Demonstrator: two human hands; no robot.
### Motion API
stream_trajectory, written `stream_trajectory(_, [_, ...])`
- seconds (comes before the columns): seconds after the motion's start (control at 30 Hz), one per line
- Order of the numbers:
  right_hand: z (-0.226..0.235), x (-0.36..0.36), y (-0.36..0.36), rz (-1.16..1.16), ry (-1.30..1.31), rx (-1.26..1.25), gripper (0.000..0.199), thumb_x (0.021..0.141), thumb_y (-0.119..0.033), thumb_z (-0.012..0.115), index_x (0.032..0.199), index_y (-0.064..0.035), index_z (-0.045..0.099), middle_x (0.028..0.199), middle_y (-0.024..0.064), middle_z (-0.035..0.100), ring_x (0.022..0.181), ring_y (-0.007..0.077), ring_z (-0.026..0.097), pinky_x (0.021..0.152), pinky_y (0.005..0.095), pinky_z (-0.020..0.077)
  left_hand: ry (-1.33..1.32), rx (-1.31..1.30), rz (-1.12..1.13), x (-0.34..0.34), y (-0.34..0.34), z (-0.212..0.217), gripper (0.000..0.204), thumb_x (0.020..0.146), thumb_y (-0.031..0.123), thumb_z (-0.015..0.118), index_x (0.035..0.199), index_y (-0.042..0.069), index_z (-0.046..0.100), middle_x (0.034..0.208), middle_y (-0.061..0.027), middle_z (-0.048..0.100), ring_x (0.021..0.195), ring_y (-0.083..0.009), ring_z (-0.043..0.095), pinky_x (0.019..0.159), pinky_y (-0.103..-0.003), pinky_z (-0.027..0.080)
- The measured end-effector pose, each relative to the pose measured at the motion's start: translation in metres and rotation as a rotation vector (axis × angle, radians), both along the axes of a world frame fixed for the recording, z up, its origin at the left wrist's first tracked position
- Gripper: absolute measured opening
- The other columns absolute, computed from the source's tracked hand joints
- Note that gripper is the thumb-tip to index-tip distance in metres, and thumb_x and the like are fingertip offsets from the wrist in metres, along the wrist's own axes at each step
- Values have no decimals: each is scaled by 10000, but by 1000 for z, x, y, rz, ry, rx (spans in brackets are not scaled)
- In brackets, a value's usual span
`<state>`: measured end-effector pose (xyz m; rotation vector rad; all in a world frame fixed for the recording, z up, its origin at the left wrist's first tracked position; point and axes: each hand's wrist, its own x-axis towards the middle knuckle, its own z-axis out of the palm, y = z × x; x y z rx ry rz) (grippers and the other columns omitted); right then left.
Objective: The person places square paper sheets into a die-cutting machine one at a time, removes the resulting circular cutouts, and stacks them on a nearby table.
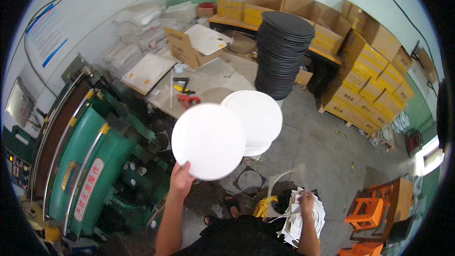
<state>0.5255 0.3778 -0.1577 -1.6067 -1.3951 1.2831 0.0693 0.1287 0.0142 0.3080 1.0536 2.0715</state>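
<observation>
White disc at our left, loose stack just beyond it

We hold a white disc in our left hand, pinched at its near, lower-left edge. The thumb lies over the upper face; the other fingers are mostly hidden beneath, so we cannot tell how far under they reach. The disc extends up and to the right from that grip, its broad face turned toward us. Being round, it has no long axis to line up.

The relation that counts most, in our judgement, is between this disc and the stack of white discs. The stack stands just beyond it and to the right, and in our view the disc's right edge covers part of the stack's left side. Whether they touch or stay apart, we cannot tell. Our left hand has the disc, whose far side points toward the stack.

Our right hand is blurred, but its fingers seem closed on the edge of a thin cut-out sheet with a round opening. It is the nearer hand to the heap of white offcuts, directly below it. A tall stack of black discs rises behind the white one.
</observation>
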Motion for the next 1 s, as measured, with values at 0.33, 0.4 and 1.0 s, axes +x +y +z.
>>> stream_trajectory(0.33, [57, 151, -24, -241, -952, 376, 209, 928, -215, 543, 975, -26, 619, 747, 190, 651, 687, 376, 641, 604, 458, 485, -110, -156, -74, -2, 186, -17, 385, 978, 146, 520, 1330, 37, 410, 1332, -127, 502, 1189, -269, 539, 991, -466, 472])
stream_trajectory(0.4, [20, 165, -35, -230, -1022, 338, 251, 908, -221, 545, 1038, -10, 586, 804, 233, 630, 757, 420, 629, 657, 506, 487, -94, -235, -81, 2, 193, -22, 370, 975, 148, 523, 1307, 20, 421, 1309, -139, 518, 1165, -282, 558, 971, -481, 489])
stream_trajectory(1.0, [-107, -239, -57, 1473, -588, -569, 414, 796, -199, 628, 1123, 35, 534, 1029, 214, 614, 975, 308, 620, 817, 431, 498, 561, -766, 389, 59, -122, -71, 218, 938, 256, 540, 1001, 58, 609, 775, -96, 663, 712, -224, 662, 642, -368, 512])
